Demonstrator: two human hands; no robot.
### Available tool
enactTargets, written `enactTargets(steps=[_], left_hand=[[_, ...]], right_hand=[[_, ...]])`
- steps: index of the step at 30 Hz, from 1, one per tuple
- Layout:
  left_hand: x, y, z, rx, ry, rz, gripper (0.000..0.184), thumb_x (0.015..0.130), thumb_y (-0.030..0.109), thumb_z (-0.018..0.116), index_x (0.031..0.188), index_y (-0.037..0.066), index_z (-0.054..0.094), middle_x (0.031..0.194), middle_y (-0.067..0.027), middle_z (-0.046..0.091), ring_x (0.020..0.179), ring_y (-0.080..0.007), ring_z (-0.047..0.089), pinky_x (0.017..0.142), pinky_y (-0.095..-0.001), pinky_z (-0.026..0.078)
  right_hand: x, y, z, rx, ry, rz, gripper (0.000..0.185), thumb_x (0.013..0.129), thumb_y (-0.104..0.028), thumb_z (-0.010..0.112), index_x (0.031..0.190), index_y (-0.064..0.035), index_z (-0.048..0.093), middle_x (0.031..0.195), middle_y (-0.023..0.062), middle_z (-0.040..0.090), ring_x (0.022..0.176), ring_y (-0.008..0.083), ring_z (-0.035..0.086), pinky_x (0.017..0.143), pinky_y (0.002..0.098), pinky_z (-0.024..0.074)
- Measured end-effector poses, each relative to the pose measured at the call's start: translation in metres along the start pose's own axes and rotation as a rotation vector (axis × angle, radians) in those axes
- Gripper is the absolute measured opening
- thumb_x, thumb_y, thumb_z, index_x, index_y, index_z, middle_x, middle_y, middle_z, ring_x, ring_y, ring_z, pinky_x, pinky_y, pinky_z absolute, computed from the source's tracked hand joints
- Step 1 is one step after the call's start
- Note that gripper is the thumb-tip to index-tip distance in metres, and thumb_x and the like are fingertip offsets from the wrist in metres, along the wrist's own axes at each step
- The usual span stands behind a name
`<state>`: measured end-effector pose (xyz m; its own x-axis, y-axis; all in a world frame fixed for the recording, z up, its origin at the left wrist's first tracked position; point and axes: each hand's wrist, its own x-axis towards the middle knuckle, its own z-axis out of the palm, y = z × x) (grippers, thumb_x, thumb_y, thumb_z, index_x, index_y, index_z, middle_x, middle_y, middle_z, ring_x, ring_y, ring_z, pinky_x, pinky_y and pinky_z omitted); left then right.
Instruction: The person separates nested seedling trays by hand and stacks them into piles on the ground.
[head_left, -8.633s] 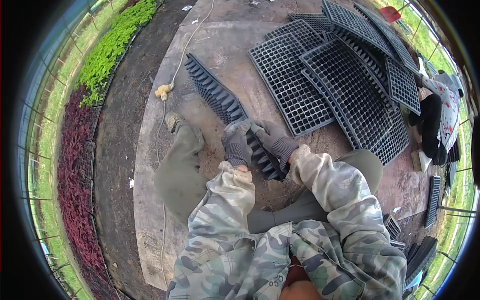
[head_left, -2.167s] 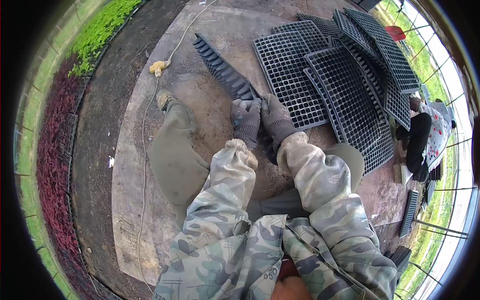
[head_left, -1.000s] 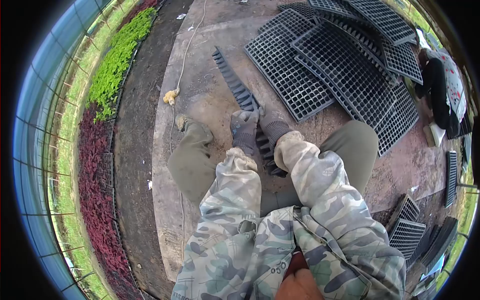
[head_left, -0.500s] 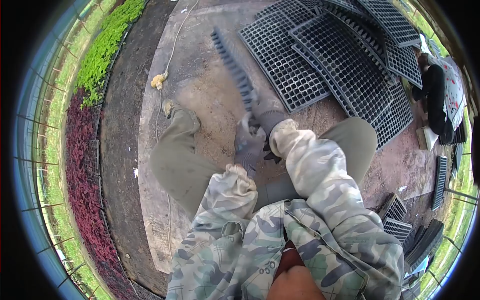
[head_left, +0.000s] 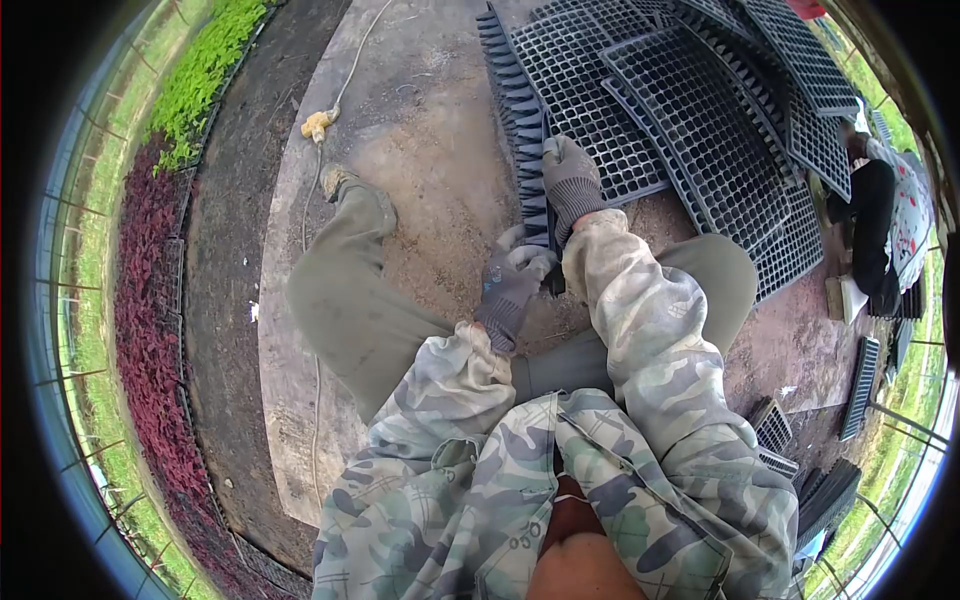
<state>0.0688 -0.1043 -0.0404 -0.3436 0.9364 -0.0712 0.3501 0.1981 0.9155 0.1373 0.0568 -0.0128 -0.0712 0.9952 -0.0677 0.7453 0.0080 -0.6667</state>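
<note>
A black plastic seedling tray (head_left: 517, 125) stands on its edge between my legs, its row of cell bottoms facing left. My left hand (head_left: 510, 290), in a grey knit glove, is closed on the tray's near end. Farther along the right side, my right hand (head_left: 570, 178), also gloved, has its fingers curled over the tray's edge. Just right of the upright tray lies a spread pile of more seedling trays (head_left: 690, 130), several of them overlapping with their cells facing up.
A pale cord with a yellow connector (head_left: 318, 125) runs along the concrete floor at left. Beyond it grow red plants (head_left: 150, 330) and bright green seedlings (head_left: 205, 85). At right a person (head_left: 880, 220) sits near the pile. More trays (head_left: 828, 500) lie at lower right.
The upright tray has swung right, up against the pile, and is no longer blurred. My right hand has moved forward and right along it; my left hand stays at its near end.
</note>
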Motion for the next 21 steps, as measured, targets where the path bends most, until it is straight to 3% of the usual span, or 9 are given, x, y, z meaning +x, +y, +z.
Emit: enactTargets(steps=[2,5,8,12,14,16,17,19,21], left_hand=[[-0.001,0.013,-0.007,-0.431,-0.095,-0.265,0.034,0.081,0.012,0.067,0.111,-0.003,0.062,0.127,-0.0114,0.054,0.109,-0.019,0.056,0.086,-0.0294,0.049],[0.008,0.0,-0.002,-0.316,-0.157,-0.346,0.018,0.082,0.012,0.065,0.091,-0.003,0.068,0.134,-0.012,0.047,0.117,-0.0202,0.05,0.091,-0.0307,0.046],[0.008,0.039,-0.021,0.171,-0.175,-0.05,0.019,0.083,0.011,0.063,0.095,-0.004,0.064,0.121,-0.0097,0.057,0.103,-0.0182,0.057,0.084,-0.0288,0.048],[0.013,-0.003,-0.016,0.339,-0.106,0.228,0.018,0.082,0.012,0.063,0.093,-0.003,0.063,0.108,-0.0085,0.062,0.09,-0.0165,0.059,0.077,-0.0287,0.049],[0.007,-0.011,-0.015,-0.164,-0.083,-0.122,0.042,0.08,0.009,0.061,0.118,-0.005,0.048,0.078,-0.0074,0.064,0.073,-0.0158,0.061,0.068,-0.029,0.05],[0.005,0.009,-0.025,-0.152,-0.101,-0.122,0.041,0.081,0.009,0.06,0.118,-0.005,0.049,0.079,-0.0076,0.063,0.072,-0.0151,0.06,0.065,-0.0302,0.05],[0.015,-0.029,-0.006,0.079,0.059,0.141,0.041,0.083,0.008,0.06,0.12,-0.005,0.047,0.079,-0.0048,0.063,0.067,-0.0107,0.057,0.06,-0.0267,0.048],[0.024,-0.013,-0.008,-0.499,-0.054,-0.276,0.026,0.085,0.012,0.06,0.105,-0.004,0.06,0.088,-0.0028,0.062,0.071,-0.0077,0.056,0.063,-0.0222,0.048],[0.033,0.015,-0.013,-0.483,-0.014,-0.289,0.03,0.084,0.01,0.06,0.11,-0.005,0.057,0.087,-0.0033,0.062,0.07,-0.0077,0.056,0.062,-0.022,0.048]], right_hand=[[0.001,0.003,-0.001,-0.026,-0.016,-0.027,0.033,0.095,-0.035,0.044,0.101,-0.0065,0.059,0.092,0.0207,0.064,0.093,0.0387,0.061,0.081,0.0459,0.0474],[0.007,0.007,-0.006,-0.059,-0.061,-0.06,0.033,0.095,-0.034,0.043,0.102,-0.006,0.058,0.094,0.0211,0.064,0.095,0.0389,0.061,0.083,0.047,0.0477],[0.01,0.009,-0.009,-0.06,-0.08,-0.031,0.032,0.094,-0.033,0.045,0.101,-0.0041,0.057,0.099,0.0224,0.063,0.098,0.0386,0.06,0.086,0.0463,0.0473],[-0.007,0.007,-0.008,0.189,-0.015,-0.098,0.037,0.093,-0.033,0.052,0.116,-0.0053,0.055,0.098,0.0197,0.064,0.094,0.0352,0.062,0.084,0.0401,0.0472],[-0.044,0.009,-0.015,0.391,0.036,-0.128,0.048,0.092,-0.031,0.055,0.125,0.0024,0.049,0.11,0.025,0.06,0.104,0.0353,0.059,0.091,0.0365,0.0447],[-0.07,0.038,0.004,0.42,0.122,-0.363,0.043,0.092,-0.023,0.053,0.125,0.0043,0.048,0.116,0.024,0.057,0.107,0.0328,0.057,0.092,0.0372,0.0435],[-0.09,0.036,-0.002,0.426,-0.052,-0.135,0.04,0.091,-0.02,0.052,0.124,0.0033,0.049,0.111,0.0211,0.058,0.104,0.0309,0.057,0.091,0.0377,0.0435],[-0.127,0.038,-0.015,0.269,-0.004,-0.277,0.043,0.087,-0.021,0.058,0.123,0.0017,0.05,0.105,0.0218,0.058,0.101,0.0358,0.056,0.09,0.0421,0.0435],[-0.137,0.039,-0.016,0.211,0.054,-0.294,0.053,0.085,-0.034,0.06,0.125,-0.0014,0.049,0.107,0.0258,0.058,0.102,0.0395,0.056,0.093,0.0467,0.0394]])
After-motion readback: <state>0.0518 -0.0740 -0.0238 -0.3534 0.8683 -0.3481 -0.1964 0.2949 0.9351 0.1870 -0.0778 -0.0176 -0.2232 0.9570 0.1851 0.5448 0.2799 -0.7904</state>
